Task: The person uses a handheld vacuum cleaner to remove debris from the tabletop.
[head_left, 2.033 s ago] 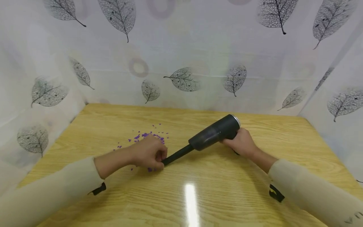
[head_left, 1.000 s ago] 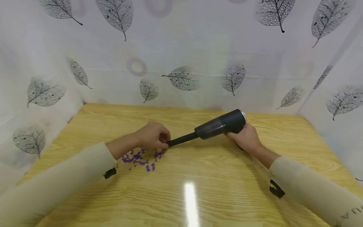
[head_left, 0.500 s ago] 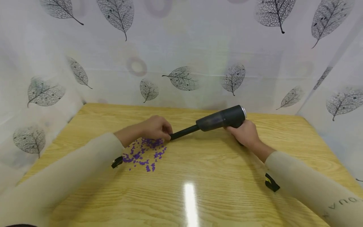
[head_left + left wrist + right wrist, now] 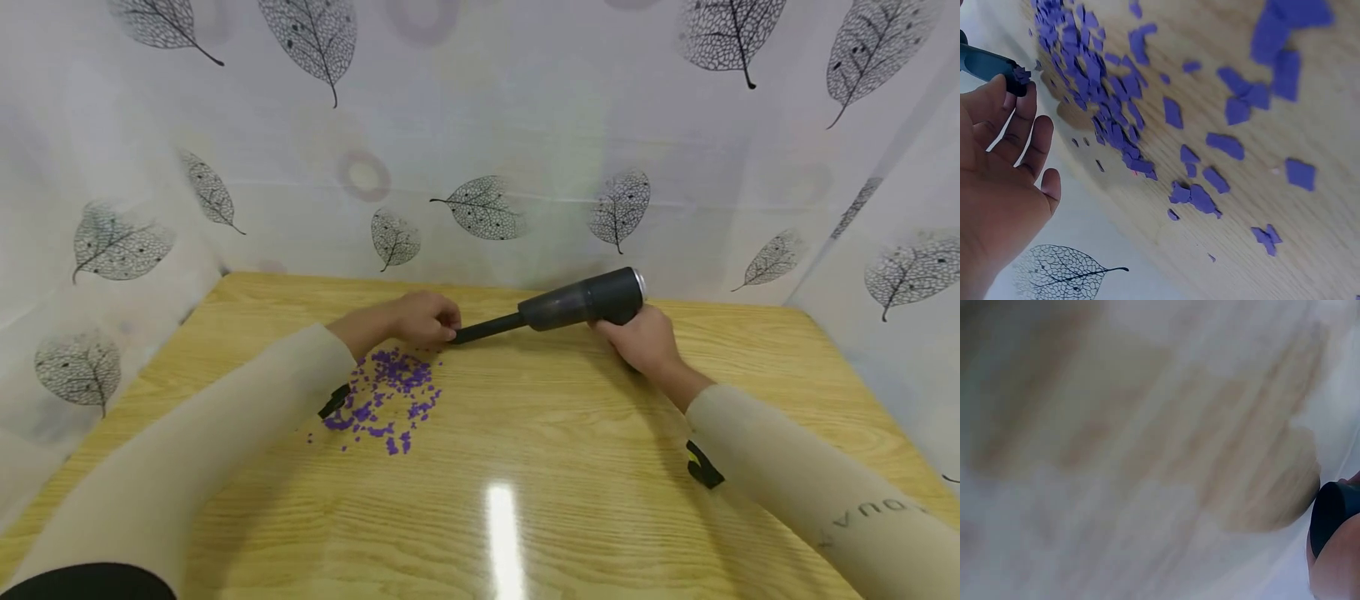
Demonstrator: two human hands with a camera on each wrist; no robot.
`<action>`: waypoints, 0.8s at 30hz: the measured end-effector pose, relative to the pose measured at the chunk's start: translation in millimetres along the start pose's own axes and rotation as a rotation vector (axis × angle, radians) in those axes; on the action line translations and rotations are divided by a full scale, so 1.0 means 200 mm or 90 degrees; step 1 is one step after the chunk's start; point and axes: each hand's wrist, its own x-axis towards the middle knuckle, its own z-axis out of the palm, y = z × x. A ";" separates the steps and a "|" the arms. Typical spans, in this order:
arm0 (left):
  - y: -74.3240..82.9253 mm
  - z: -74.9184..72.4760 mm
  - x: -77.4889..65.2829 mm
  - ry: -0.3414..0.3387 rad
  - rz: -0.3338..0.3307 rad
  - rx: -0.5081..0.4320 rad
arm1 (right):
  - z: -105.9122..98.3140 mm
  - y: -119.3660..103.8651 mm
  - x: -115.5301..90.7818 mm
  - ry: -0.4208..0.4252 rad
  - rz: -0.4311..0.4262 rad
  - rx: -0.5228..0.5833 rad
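A dark handheld vacuum cleaner [image 4: 581, 302] lies slantwise above the far part of the table, its silver-rimmed end to the right. My right hand [image 4: 643, 340] grips its handle. At the left end of its slim nozzle [image 4: 491, 327], my left hand [image 4: 423, 318] pinches the tip between thumb and fingers. Purple scraps [image 4: 397, 371] lie scattered just in front of the left hand. The left wrist view shows a small purple scrap [image 4: 1022, 74] at the nozzle's mouth. Only a corner of the right hand [image 4: 1338, 565] and the dark handle [image 4: 1329, 509] appear in the right wrist view.
The wood-grain table [image 4: 600, 483] carries a bright light reflection near its front. A pale curtain [image 4: 525, 125] with leaf prints rises along the back and both sides. Black wrist straps [image 4: 705, 468] show below the sleeves.
Both hands have moved the vacuum cleaner toward the back of the table, with the nozzle tip shifting slightly right. More purple scraps now show, no longer covered by the left hand.
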 end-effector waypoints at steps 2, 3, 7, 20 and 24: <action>-0.01 -0.01 0.01 -0.005 -0.002 -0.002 | 0.00 -0.01 0.01 0.001 0.003 -0.004; -0.02 -0.01 0.02 -0.008 -0.001 -0.002 | 0.01 -0.02 0.02 0.002 0.003 -0.004; -0.05 -0.02 0.04 -0.011 0.007 -0.019 | 0.01 -0.03 0.03 -0.003 0.004 -0.009; -0.05 -0.04 0.02 -0.107 0.018 -0.129 | 0.00 -0.03 0.04 -0.008 0.011 0.000; -0.06 -0.05 0.02 -0.099 0.023 -0.115 | 0.00 -0.03 0.04 -0.015 0.003 -0.001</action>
